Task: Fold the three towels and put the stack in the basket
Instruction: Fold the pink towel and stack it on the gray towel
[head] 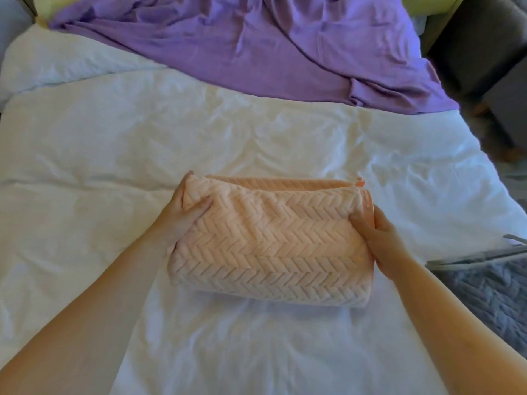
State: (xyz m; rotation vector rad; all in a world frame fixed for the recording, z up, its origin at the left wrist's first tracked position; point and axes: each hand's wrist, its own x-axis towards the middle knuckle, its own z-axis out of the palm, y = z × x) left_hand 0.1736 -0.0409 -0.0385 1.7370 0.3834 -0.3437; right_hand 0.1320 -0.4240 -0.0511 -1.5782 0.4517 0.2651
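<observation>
View from my head, looking down at a bed (114, 138) covered in rumpled white bedding. A peach towel (271, 240) with a raised herringbone weave lies folded into a thick oblong in the centre of the frame, a little below the middle, resting on the white bedding. Its layered open edges face the top of the frame and its rounded fold faces me. A small orange tag (360, 183) sticks up at its far right corner.

My bare forearms come in from the lower left and lower right corners. My left grip (185, 212) clasps the towel's left end, thumb lying on top and fingers wrapped round the far left corner. My right grip (379, 238) clasps the right end, thumb pressed into the top and fingers curled round the side. Both are closed on the towel.

A creased purple cloth (256, 47) spreads across the top of the frame, over the far part of the bed, well apart from the towel. A grey quilt (490, 295) shows at the right edge, below the middle. Dark grey furniture (484, 38) stands in the upper right corner
</observation>
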